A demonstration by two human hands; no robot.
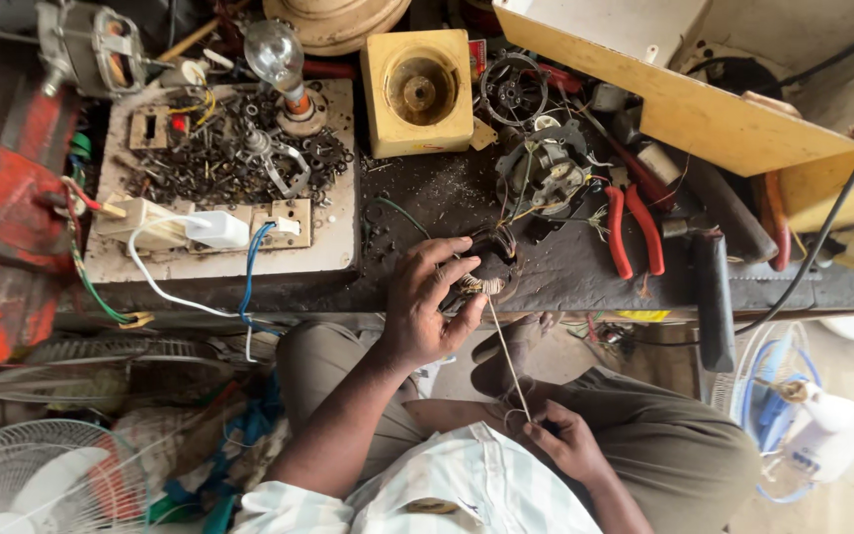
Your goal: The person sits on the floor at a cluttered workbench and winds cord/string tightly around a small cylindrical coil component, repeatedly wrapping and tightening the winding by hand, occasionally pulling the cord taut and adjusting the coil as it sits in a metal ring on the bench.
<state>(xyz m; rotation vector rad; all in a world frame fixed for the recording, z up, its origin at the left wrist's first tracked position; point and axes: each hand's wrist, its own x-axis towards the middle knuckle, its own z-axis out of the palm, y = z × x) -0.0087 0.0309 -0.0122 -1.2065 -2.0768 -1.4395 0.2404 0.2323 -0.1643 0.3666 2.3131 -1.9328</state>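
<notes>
Left hand point(425, 311): fingers wrapped over a motor stator point(481, 269) at the near edge of the workbench point(565, 272), steadying it.
Right hand point(570, 442): near, by the lap, pinched shut on a pale binding thread point(506, 356) drawn taut from the winding.
Stator handling: likely heavy and rigid; copper coils fragile, so grip the iron core.
Thread handling: light, limp, may snap if jerked.
Nearby: red-handled pliers point(635, 229) right; switchboard point(219, 178) left.

The pliers point(635, 229) lie on the workbench point(565, 267), right of the motor stator point(481, 272).
</notes>
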